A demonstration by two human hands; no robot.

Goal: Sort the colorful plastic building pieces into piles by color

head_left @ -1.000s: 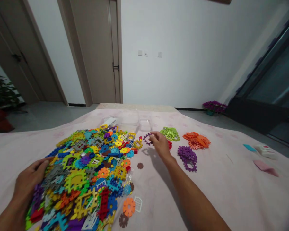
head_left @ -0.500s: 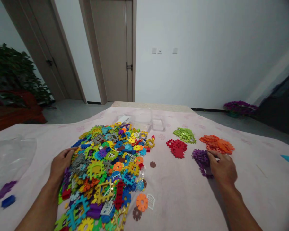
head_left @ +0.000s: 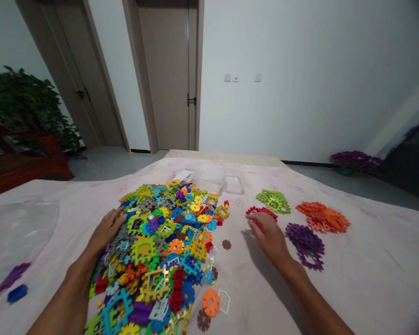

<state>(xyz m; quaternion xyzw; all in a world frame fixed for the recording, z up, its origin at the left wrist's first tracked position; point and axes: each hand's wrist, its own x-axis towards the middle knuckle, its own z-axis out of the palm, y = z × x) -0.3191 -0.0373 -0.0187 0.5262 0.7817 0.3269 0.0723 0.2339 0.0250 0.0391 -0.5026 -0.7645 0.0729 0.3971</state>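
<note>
A big mixed heap of colourful plastic interlocking building pieces point(head_left: 143, 249) spreads over the cloth. My left hand point(head_left: 109, 227) lies at the heap's left edge, fingers stretched out onto the pieces, nothing seen held. My right hand point(head_left: 270, 236) hovers right of the heap, fingers slightly apart and empty, partly hiding the red pieces point(head_left: 270, 213). Sorted by colour, purple pieces point(head_left: 304, 238), orange pieces point(head_left: 326, 217) and light green pieces point(head_left: 275, 200) lie in small piles to the right.
Clear plastic containers point(head_left: 209, 176) stand behind the heap. A transparent bag point(head_left: 17, 228) lies at the left, near a blue block point(head_left: 17, 293). An orange disc point(head_left: 211, 302), a white window piece point(head_left: 224, 301) and brown discs point(head_left: 226, 244) lie loose by the heap.
My right hand has let go of the purple pieces and moved left, over the front of the red pile. My left hand stays at the heap's edge. The view has shifted slightly.
</note>
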